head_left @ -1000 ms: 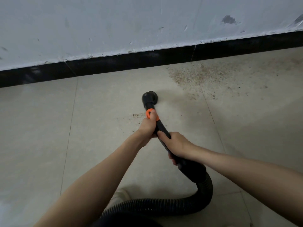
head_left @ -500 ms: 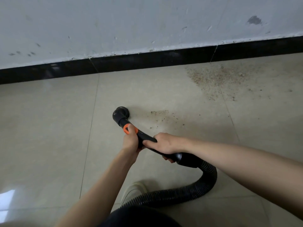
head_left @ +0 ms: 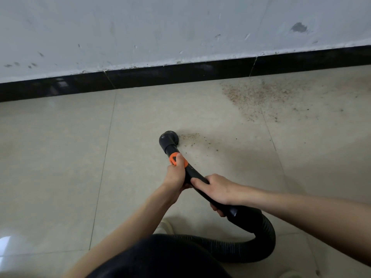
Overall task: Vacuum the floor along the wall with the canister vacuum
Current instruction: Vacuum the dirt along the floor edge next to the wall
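Observation:
A black vacuum handle with an orange collar ends in a round black nozzle resting on the beige tiled floor. My left hand grips the handle just behind the orange collar. My right hand grips it further back, near where the ribbed black hose begins. A small trail of brown crumbs lies just right of the nozzle. A larger patch of brown dust spreads near the wall at the upper right.
A grey scuffed wall with a black baseboard runs across the top. The hose curls behind my right arm toward my dark clothing. A pale shoe shows between my arms.
The nozzle swept left away from the crumbs, then back right, and now sits right beside the small crumb trail. Both hands kept their grip on the handle.

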{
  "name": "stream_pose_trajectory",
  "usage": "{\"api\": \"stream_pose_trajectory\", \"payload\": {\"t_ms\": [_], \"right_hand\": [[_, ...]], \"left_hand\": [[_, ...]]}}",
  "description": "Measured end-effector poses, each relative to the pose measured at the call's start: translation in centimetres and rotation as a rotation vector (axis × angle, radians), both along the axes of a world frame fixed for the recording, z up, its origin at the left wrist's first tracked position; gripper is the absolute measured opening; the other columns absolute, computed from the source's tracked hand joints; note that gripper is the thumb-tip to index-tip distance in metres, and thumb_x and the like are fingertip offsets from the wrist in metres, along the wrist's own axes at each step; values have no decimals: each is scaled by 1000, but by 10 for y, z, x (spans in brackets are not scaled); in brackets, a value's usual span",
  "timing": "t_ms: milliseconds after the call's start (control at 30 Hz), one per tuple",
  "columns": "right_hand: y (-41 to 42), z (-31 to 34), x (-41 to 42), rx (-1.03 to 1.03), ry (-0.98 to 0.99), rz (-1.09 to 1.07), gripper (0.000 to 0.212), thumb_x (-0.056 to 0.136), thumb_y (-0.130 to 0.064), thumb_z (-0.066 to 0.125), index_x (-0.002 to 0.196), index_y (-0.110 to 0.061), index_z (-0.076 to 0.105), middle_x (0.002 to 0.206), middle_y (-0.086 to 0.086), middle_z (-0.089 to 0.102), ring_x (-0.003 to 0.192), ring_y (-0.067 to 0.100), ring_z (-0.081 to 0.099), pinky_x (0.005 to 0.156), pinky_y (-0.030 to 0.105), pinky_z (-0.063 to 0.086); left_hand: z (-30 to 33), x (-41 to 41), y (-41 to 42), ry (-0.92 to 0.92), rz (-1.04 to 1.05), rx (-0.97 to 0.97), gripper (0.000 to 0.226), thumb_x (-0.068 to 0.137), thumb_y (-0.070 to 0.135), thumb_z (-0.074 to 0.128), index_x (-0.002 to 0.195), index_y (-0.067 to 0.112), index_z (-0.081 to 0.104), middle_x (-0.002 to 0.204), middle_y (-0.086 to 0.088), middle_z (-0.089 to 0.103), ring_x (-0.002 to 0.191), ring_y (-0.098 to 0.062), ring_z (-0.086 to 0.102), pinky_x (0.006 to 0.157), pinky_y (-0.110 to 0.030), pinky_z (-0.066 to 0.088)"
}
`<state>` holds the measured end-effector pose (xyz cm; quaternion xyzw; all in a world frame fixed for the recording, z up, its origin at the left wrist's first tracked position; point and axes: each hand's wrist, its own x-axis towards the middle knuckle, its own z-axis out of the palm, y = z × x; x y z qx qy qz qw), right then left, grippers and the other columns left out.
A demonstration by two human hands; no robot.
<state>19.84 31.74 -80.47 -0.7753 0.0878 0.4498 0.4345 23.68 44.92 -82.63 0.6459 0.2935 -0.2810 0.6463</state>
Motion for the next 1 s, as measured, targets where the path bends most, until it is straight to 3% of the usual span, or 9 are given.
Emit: {"api": "stream_pose_trajectory", "payload": {"t_ms": [200, 433, 667, 867, 1000], "right_hand": [[-8, 6, -10, -18, -12, -124, 54, 93, -62, 41, 85, -8, 44, 51, 7, 56, 37, 23, 52, 43, 26, 45], [-21, 11, -21, -34, -46, -225, 55, 94, -62, 37, 88, -8, 48, 52, 5, 60, 39, 23, 57, 44, 26, 47], [-29, 13, -41, -95, -64, -333, 55, 95, -60, 34, 88, -8, 50, 56, 7, 62, 39, 23, 59, 43, 26, 48], [-53, 13, -51, -107, -63, -538, 52, 97, -55, 37, 87, -6, 51, 51, 7, 61, 38, 22, 58, 40, 24, 45], [-67, 9, -58, -204, -148, -678, 48, 98, -52, 36, 87, -9, 53, 59, 9, 62, 39, 17, 57, 43, 26, 47]], "left_hand": [[5, 3, -16, -2, -82, -16, 37, 99, 39, 34, 88, 5, 46, 78, -9, 51, 68, -22, 56, 53, -30, 51], [9, 8, -38, -12, -226, -11, 41, 100, 41, 31, 100, 3, 46, 78, -9, 51, 68, -21, 56, 56, -30, 51], [8, 4, -63, 17, -343, -31, 39, 99, 41, 34, 88, 6, 48, 75, -6, 50, 65, -17, 53, 56, -28, 48], [13, 7, -98, -25, -521, -25, 39, 100, 43, 34, 100, 5, 46, 81, -7, 52, 67, -17, 56, 52, -25, 50], [16, 7, -125, -62, -589, -30, 35, 100, 41, 36, 87, 11, 47, 81, -8, 54, 72, -20, 57, 59, -29, 52]]}}
